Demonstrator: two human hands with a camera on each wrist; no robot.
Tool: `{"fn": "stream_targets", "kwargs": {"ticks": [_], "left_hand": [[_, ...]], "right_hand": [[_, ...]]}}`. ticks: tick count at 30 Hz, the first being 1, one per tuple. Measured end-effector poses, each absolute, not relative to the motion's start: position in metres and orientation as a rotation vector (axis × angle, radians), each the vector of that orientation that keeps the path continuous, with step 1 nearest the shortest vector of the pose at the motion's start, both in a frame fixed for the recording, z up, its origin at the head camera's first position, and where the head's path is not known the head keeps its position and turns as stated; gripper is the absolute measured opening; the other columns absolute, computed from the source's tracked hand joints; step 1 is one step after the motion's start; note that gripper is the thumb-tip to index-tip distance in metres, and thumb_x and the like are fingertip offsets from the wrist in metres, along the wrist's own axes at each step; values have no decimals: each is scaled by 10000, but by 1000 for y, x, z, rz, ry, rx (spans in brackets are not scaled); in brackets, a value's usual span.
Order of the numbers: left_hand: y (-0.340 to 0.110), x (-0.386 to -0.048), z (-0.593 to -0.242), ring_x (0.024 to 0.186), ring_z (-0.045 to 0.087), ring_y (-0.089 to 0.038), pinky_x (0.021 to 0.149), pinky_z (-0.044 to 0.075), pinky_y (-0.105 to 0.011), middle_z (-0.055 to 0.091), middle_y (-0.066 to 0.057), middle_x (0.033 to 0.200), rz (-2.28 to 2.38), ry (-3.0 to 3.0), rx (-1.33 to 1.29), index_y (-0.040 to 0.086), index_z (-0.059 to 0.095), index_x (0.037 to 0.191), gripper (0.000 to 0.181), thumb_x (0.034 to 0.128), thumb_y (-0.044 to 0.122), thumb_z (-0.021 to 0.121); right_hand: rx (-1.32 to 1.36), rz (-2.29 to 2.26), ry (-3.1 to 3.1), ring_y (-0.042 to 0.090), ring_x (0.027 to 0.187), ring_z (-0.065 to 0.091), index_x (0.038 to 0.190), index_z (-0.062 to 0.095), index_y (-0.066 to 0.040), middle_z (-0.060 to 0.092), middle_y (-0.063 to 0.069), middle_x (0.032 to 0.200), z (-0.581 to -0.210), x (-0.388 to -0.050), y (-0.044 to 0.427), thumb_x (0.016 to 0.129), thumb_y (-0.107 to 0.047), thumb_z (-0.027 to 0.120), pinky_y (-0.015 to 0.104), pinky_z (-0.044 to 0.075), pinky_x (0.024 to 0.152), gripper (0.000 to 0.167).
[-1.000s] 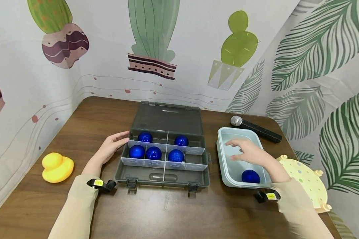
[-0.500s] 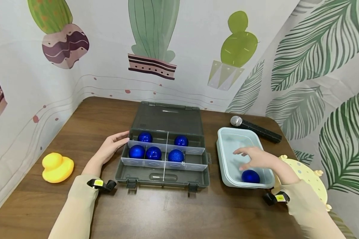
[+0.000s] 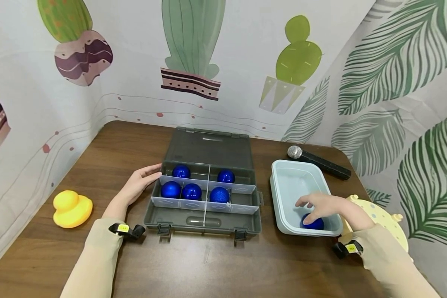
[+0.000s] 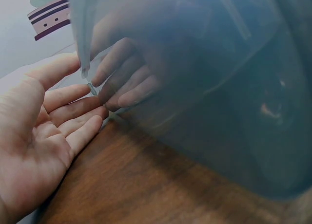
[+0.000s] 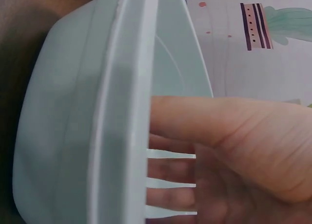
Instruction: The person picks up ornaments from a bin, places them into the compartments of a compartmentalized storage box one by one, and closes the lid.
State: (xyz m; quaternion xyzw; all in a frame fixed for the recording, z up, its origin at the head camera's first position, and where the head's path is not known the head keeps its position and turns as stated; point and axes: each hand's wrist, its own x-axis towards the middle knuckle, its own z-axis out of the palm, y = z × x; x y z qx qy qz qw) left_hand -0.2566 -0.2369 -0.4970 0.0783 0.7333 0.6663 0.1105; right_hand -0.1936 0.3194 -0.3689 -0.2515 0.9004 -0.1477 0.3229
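Observation:
A dark grey see-through compartment box [image 3: 176, 212] sits with its lid raised, holding several blue balls, among them a glittery ball [image 3: 219, 194]. At its left side my left hand [image 3: 135, 186] touches the wall with extended fingers; in the left wrist view the palm [image 4: 39, 151] shows nothing in it. Over at the right, my right hand [image 3: 324, 206] reaches down into a light blue plastic tub [image 3: 284, 182], thumb and fingers spread over a blue ball [image 3: 314, 224]. The thumb overlaps that ball in the head view. In the right wrist view the tub's rim [image 5: 124, 112] hides the fingertips.
Behind the tub lies a black microphone [image 3: 322, 163] with a silver head. A cream spotted object [image 3: 385, 219] is partly under the right forearm. A yellow rubber duck [image 3: 72, 209] stands at the left. A patterned cloth [image 3: 246, 54] hangs behind the wooden table [image 3: 193, 265].
My right hand has moved down and toward the near end of the tub, from above its middle to over the blue ball. The left hand stays at the box.

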Motion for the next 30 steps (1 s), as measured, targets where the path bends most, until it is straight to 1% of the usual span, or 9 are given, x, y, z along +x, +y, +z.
{"fn": "stream_targets", "kwargs": {"ticks": [6, 8, 9, 12, 15, 18, 22, 26, 30], "left_hand": [[-236, -256, -495, 1139, 498, 92, 940, 421, -69, 350, -234, 1537, 1959, 2156, 229, -46, 349, 1485, 617, 997, 254, 578], [-236, -256, -495, 1151, 491, 84, 945, 417, -69, 346, -232, 1540, 1953, 2161, 235, -47, 344, 1487, 617, 1000, 256, 572], [-236, -256, -495, 1160, 488, 79, 948, 415, -68, 343, -228, 1543, 1951, 2159, 238, -46, 340, 1489, 617, 1002, 257, 569], [-236, -255, -495, 1182, 482, 60, 953, 413, -71, 342, -228, 1543, 1948, 2157, 239, -45, 337, 1490, 614, 1005, 254, 564], [-236, -255, -495, 1194, 479, 52, 946, 412, -65, 339, -232, 1544, 1946, 2162, 235, -44, 337, 1491, 614, 1005, 257, 563], [-236, -255, -495, 1199, 479, 41, 940, 414, -63, 342, -235, 1542, 1941, 2173, 230, -44, 341, 1489, 617, 1003, 263, 567], [-235, -255, -494, 1203, 480, 30, 944, 415, -66, 348, -228, 1540, 1938, 2171, 233, -45, 342, 1489, 623, 1001, 266, 572], [-235, -255, -494, 1218, 476, 16, 948, 412, -66, 344, -223, 1545, 1933, 2171, 224, -39, 341, 1491, 625, 1000, 270, 573], [-236, -254, -493, 1274, 463, -64, 950, 412, -68, 350, -218, 1544, 1919, 2186, 205, -31, 347, 1491, 626, 998, 278, 576]], "right_hand": [[-568, -340, 2299, 362, 1073, 576, 1187, 601, 27, 630, 208, 1179, -373, -194, 322, 787, -212, 788, 536, 497, 913, 502], [-547, -346, 2274, 337, 1081, 566, 1180, 612, 4, 637, 187, 1182, -374, -195, 323, 782, -224, 787, 520, 497, 916, 491], [-555, -350, 2260, 322, 1073, 567, 1178, 614, -5, 640, 177, 1178, -376, -196, 325, 787, -248, 783, 493, 508, 900, 491], [-566, -373, 2221, 251, 997, 571, 1170, 620, -34, 638, 142, 1157, -383, -200, 331, 796, -314, 773, 394, 550, 759, 491], [-544, -378, 2197, 207, 924, 555, 1171, 618, -47, 621, 135, 1145, -386, -201, 333, 796, -331, 773, 315, 541, 617, 495], [-465, -389, 2199, 202, 912, 545, 1149, 631, -52, 610, 127, 1135, -384, -198, 329, 777, -253, 780, 315, 539, 571, 448], [-388, -368, 2224, 211, 922, 540, 1108, 656, -52, 611, 105, 1112, -379, -193, 321, 744, -150, 774, 331, 541, 569, 395], [-404, -337, 2231, 206, 911, 527, 1098, 659, -45, 607, 85, 1082, -378, -192, 319, 741, -120, 755, 314, 523, 595, 377], [-477, -329, 2244, 225, 934, 515, 1094, 660, -46, 611, 76, 1061, -374, -193, 317, 738, -149, 759, 327, 503, 706, 383]]}}
